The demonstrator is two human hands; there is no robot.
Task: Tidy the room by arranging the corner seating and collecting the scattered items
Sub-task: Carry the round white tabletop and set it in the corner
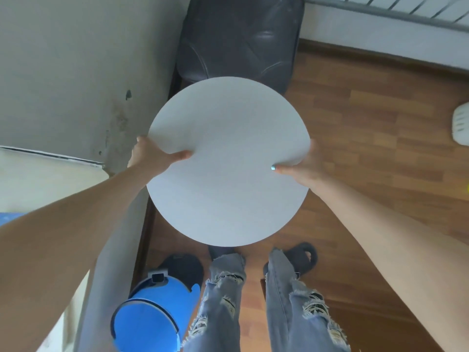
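Round white top (228, 161) held up in front of the body, over the wooden floor (368, 128), flat face turned up to the camera. Gripped on two sides: left hand (154, 154) clamped on the left edge with the thumb lying on top, right hand (302, 165) clamped on the right edge, thumb on top too (other fingers tucked underneath, out of sight). One hand on each side, most likely to keep such a wide thing steady and stop it from tipping. Whether a stool or small table hangs below it: cannot tell, nothing under it showing. Being round, no real long side to it; just a flat disc lying nearly level, far rim toward the dark cushioned seat (241, 39) in the corner, near rim toward the feet in black slippers (303, 257). Dark seat pushed up against the grey wall (76, 59), far rim of the top covering its near end. Blue bin (152, 318) down low by the left leg, close to the wall. Probably being carried to its spot by the corner seat. Small white thing (462, 123) on the floor at the far right, well apart, maybe still to be picked up.
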